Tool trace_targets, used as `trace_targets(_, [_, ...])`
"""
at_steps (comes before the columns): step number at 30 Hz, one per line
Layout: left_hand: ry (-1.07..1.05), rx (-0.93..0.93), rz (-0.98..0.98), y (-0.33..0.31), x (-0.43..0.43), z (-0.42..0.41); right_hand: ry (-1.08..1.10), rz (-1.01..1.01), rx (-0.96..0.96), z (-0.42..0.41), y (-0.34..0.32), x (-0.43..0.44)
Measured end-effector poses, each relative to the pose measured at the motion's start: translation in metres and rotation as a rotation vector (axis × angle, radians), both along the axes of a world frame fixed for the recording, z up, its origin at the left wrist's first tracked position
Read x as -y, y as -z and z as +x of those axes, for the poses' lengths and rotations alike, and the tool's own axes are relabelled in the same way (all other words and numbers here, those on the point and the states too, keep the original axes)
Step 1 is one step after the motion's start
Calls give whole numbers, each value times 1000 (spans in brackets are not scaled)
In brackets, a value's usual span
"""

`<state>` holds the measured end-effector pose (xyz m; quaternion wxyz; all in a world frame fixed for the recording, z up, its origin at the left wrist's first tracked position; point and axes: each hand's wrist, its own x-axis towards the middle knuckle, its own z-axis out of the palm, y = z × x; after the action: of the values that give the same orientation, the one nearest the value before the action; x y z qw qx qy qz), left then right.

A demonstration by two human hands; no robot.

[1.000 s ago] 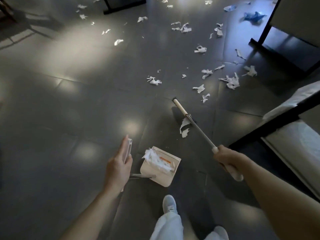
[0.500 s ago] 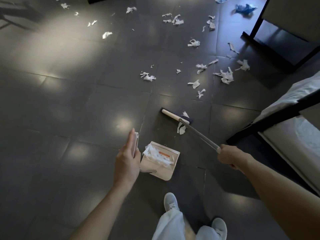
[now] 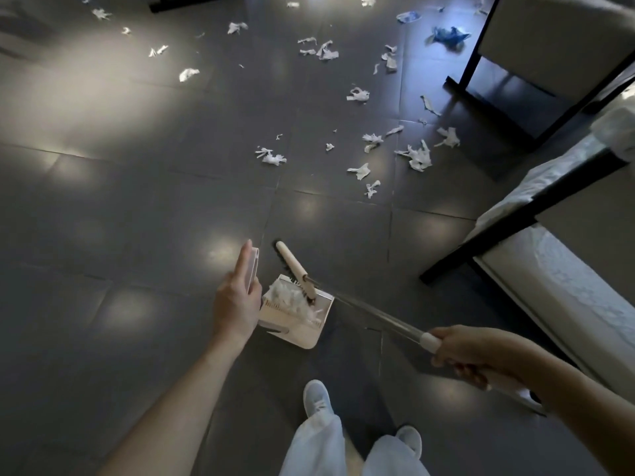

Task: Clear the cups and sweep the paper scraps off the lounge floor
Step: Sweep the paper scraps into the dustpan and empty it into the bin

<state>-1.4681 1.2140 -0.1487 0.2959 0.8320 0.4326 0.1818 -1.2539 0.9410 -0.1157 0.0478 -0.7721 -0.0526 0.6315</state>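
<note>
Grey tiles (image 3: 103,201) cover the lounge floor, and on the far left they carry only a few small white pieces near the top. Going right, our left hand (image 3: 237,304) holds the upright dustpan handle (image 3: 253,269). The fingers lie stretched along it and the thumb presses from the other side, so the handle is pinched between them. Just beside this hand the white dustpan (image 3: 302,333) rests on the floor, and a heap of paper scraps (image 3: 292,298) is already inside it. The broom head (image 3: 292,266) lies across the mouth of the pan, touching the heap. From there the metal broom shaft (image 3: 378,317) runs right and down into our right hand (image 3: 470,355), whose fingers are curled tightly around the grip.

We judge the work as partly done. One load is collected, but many loose scraps (image 3: 417,156) lie scattered well apart from the pan, from the middle of the floor to the black furniture frame (image 3: 498,231) on the right. A blue piece (image 3: 448,36) lies near the top right. We see no cup plainly, so we cannot tell if the cups are cleared. Emptying the pan is also not yet done.
</note>
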Motion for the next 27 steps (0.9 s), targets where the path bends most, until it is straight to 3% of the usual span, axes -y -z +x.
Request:
trace_targets(5, [22,-16,-17,-1,-3,8,40,84,118,9,-20,-19])
trace_targets(9, [17,-23,10,-1,-4,8,-198,135,329,12,-19,-64])
trace_targets(13, [-70,-25,-4,0,-14,3,-343,63,384,9,4,-104])
trace_targets(20, [-119,-8,-47,3,-35,2,-610,28,230,-8,26,-113])
trace_targets(25, [-91,-24,-63,-3,-56,16,-291,5,39,11,1,-83])
trace_targets(27, [-57,-26,-81,-4,-60,24,-280,48,34,19,-11,-77])
